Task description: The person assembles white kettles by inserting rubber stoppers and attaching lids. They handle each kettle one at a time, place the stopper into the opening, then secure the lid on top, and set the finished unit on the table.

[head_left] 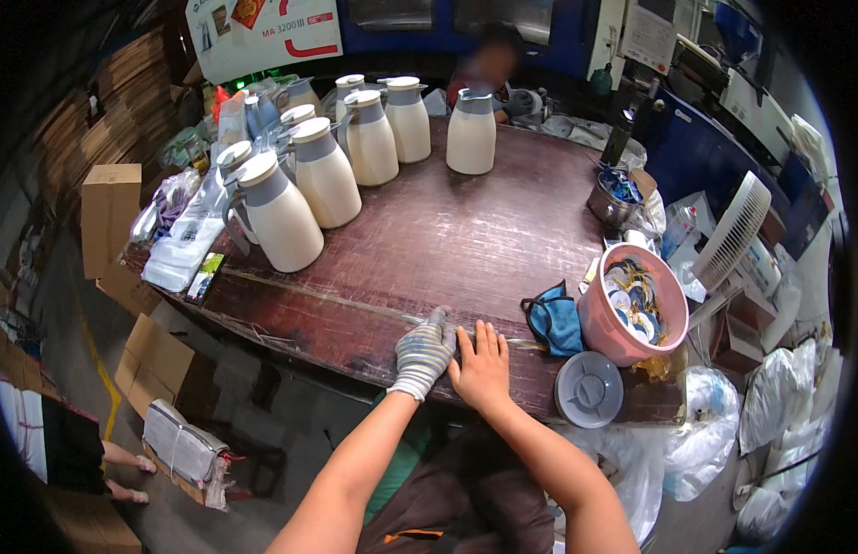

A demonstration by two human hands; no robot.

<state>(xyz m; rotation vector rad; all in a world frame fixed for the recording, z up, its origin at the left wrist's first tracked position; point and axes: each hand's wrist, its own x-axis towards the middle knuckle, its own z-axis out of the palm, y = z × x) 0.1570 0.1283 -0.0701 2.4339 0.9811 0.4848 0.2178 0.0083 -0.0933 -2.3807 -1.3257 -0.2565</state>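
Note:
My left hand (425,352), in a speckled knit glove, rests on the near edge of the dark wooden table (447,240), fingers curled down onto the surface. My bare right hand (481,365) lies flat beside it, fingers spread, touching the glove. Neither hand holds anything. A strip of clear tape or film (355,303) runs along the table top toward both hands. A blue cloth (553,319) lies just right of my right hand, and a grey round lid (588,389) sits near the table's front edge.
Several cream jugs with grey collars (325,174) stand at the table's far left and back. A pink bucket (632,319) of round parts sits at right, a metal pot (612,196) behind it. Another person sits across the table. A white fan (733,231), bags and cardboard boxes (110,212) surround the table.

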